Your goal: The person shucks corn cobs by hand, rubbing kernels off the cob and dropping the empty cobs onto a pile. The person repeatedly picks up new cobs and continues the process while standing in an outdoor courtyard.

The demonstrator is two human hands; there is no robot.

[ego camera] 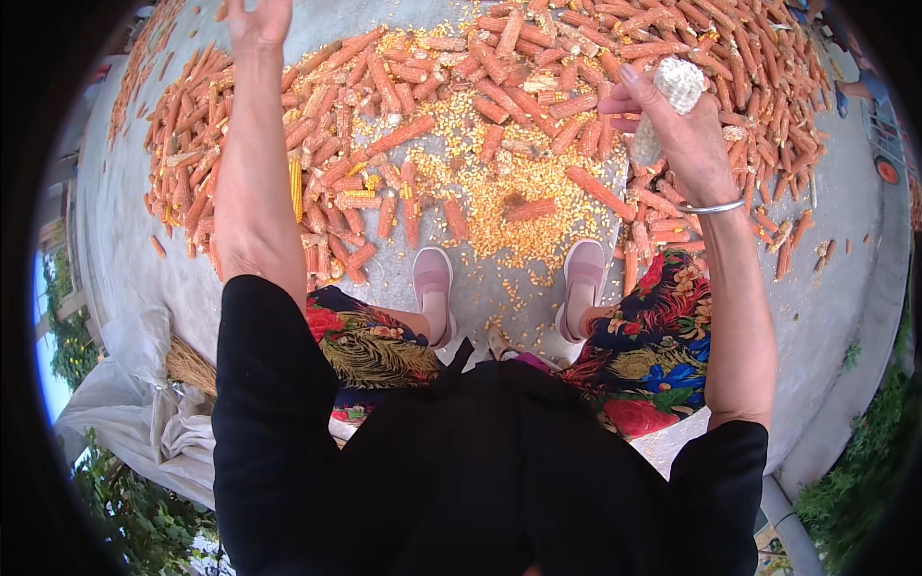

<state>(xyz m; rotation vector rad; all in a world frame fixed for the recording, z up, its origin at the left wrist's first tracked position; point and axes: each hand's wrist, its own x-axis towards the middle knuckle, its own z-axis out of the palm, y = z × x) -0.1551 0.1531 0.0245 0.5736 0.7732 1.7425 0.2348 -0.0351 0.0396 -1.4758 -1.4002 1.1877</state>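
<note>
My left hand [261,25] is raised at the top left, palm showing, cut off by the picture's upper edge; no object shows in the part in view. At the upper right my right hand [673,133], with a silver bangle at the wrist, holds a pale whitish corncob [679,85] between thumb and palm. Below both hands lie heaps of reddish corncobs [763,65]. Loose yellow corn kernels [504,230] are spread on the concrete between my feet and the heaps. An ear with yellow kernels [295,189] lies beside my left forearm.
My pink slip-on shoes [433,277] stand at the near edge of the kernels. A pale plastic sheet [137,403] and a bundle of straw-like bristles [191,366] are at the left. Part of another person [857,88] and a wheeled cart [886,167] show at the far right.
</note>
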